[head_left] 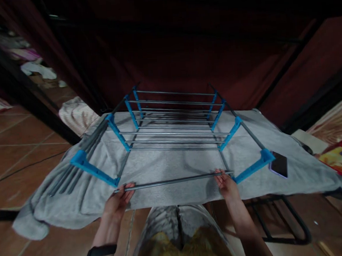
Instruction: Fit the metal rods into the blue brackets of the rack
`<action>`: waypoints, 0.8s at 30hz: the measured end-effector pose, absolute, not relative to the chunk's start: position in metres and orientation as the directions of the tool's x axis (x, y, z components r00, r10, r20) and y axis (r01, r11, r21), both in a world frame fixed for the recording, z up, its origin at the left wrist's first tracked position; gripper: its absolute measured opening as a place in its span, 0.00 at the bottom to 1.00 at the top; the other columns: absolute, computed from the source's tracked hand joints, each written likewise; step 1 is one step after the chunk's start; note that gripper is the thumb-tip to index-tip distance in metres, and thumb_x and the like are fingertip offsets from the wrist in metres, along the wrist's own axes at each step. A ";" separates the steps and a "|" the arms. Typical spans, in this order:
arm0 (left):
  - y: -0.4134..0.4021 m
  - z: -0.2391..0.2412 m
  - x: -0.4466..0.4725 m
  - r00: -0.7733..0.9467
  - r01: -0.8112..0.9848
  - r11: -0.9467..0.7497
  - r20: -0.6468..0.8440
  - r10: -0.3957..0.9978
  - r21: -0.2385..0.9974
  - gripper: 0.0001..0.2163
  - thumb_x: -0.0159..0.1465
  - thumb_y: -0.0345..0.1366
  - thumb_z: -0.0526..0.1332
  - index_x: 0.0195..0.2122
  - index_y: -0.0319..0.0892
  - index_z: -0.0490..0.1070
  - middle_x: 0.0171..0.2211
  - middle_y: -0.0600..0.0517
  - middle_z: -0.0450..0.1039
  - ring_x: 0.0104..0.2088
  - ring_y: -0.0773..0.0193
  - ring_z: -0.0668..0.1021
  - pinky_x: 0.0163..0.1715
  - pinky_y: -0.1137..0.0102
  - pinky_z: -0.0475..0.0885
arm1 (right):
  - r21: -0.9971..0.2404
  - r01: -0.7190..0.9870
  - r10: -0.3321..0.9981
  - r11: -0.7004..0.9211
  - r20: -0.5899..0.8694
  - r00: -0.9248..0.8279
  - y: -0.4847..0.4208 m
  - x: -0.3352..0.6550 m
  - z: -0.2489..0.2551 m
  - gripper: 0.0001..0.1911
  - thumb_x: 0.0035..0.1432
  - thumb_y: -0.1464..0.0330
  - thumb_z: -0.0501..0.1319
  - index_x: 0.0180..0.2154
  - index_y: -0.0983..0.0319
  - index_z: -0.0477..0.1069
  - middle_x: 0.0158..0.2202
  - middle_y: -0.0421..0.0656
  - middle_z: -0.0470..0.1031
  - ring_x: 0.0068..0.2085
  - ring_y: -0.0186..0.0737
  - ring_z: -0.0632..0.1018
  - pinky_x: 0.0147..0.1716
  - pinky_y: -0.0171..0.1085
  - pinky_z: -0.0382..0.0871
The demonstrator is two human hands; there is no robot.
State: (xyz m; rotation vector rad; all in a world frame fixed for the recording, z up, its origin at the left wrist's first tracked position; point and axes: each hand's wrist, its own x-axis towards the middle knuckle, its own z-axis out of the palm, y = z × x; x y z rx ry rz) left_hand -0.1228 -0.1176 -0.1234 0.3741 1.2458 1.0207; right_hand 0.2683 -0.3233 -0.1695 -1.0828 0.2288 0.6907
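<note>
A folding drying rack [174, 133] with grey metal rods and blue plastic joints lies on a surface covered by a grey cloth [167, 163]. My left hand [119, 200] grips the near end rod [174, 180] at its left end, fingers curled over it. My right hand [226, 182] holds the same rod near its right end, next to a blue joint [250, 169]. A black band sits on my left wrist.
A dark phone [279, 164] lies on the cloth at the right, by the rack's blue arm. A black metal frame [283, 221] stands below right. Brown tiled floor spreads left, dark red curtains hang behind, and a pale bundle [78, 115] lies at the left.
</note>
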 end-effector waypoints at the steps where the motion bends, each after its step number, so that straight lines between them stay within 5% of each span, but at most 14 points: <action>1: -0.119 -0.123 -0.121 -0.024 -0.447 0.530 -0.602 0.798 0.721 0.11 0.66 0.20 0.52 0.33 0.34 0.72 0.31 0.44 0.80 0.32 0.61 0.84 0.34 0.69 0.82 | -0.734 -0.620 0.407 0.277 -0.495 0.768 -0.324 0.270 -0.171 0.04 0.54 0.73 0.64 0.33 0.59 0.73 0.33 0.38 0.82 0.35 0.32 0.83 0.37 0.31 0.79; 24: -0.117 -0.136 -0.099 -0.017 -0.553 0.466 -0.568 0.823 0.691 0.03 0.65 0.25 0.63 0.34 0.37 0.71 0.30 0.45 0.80 0.28 0.63 0.83 0.35 0.70 0.80 | -0.793 -0.566 0.423 0.223 -0.445 0.790 -0.333 0.288 -0.204 0.03 0.53 0.72 0.65 0.29 0.58 0.75 0.31 0.38 0.80 0.35 0.32 0.83 0.41 0.32 0.81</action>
